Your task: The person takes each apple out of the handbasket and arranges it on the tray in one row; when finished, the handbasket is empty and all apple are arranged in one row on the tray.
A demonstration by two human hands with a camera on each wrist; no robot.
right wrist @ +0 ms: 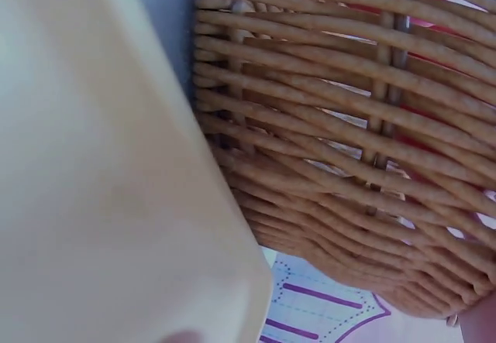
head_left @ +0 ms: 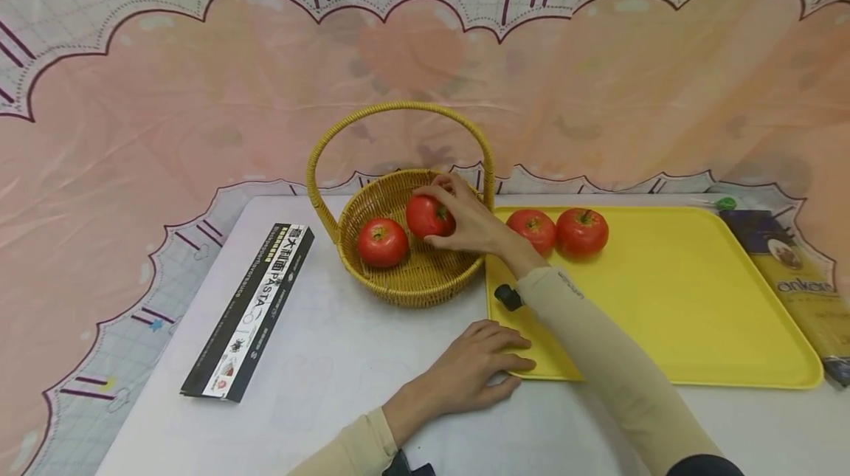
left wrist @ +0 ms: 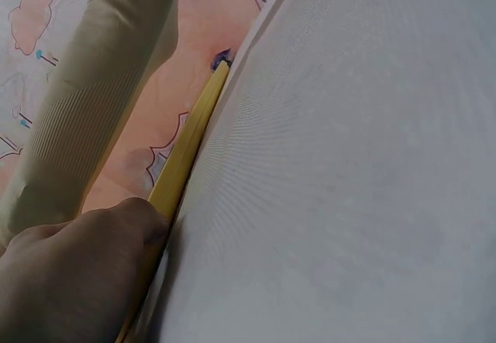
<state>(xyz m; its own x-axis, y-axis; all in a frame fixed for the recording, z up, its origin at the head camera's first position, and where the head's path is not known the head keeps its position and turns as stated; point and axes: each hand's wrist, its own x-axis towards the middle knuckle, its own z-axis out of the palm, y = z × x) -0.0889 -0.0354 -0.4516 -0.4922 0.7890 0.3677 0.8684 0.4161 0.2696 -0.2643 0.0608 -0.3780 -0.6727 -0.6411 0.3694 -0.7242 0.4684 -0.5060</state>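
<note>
My right hand (head_left: 468,221) grips a red apple (head_left: 428,216) inside the yellow wicker basket (head_left: 412,293), with thumb and fingers around its sides. Left of it, another apple (head_left: 381,243) lies in the basket. My left hand (head_left: 468,369) rests at the near left corner of the yellow tray (head_left: 671,314), its fingers spread over the rim. In the left wrist view this hand (left wrist: 77,273) touches the tray's edge (left wrist: 186,153). Two more apples, one partly behind my right wrist (head_left: 531,231) and one beside it (head_left: 582,232), sit on the tray. The right wrist view shows the basket's woven side (right wrist: 333,126) close up; the held apple is mostly hidden there.
A black and white pasta box (head_left: 249,314) lies left of the basket. Along the tray's right side is a brown and yellow packet (head_left: 797,288), with a small green item (head_left: 725,203) near the back corner. The basket's tall handle (head_left: 398,105) arches overhead; a patterned cloth (head_left: 598,92) hangs behind.
</note>
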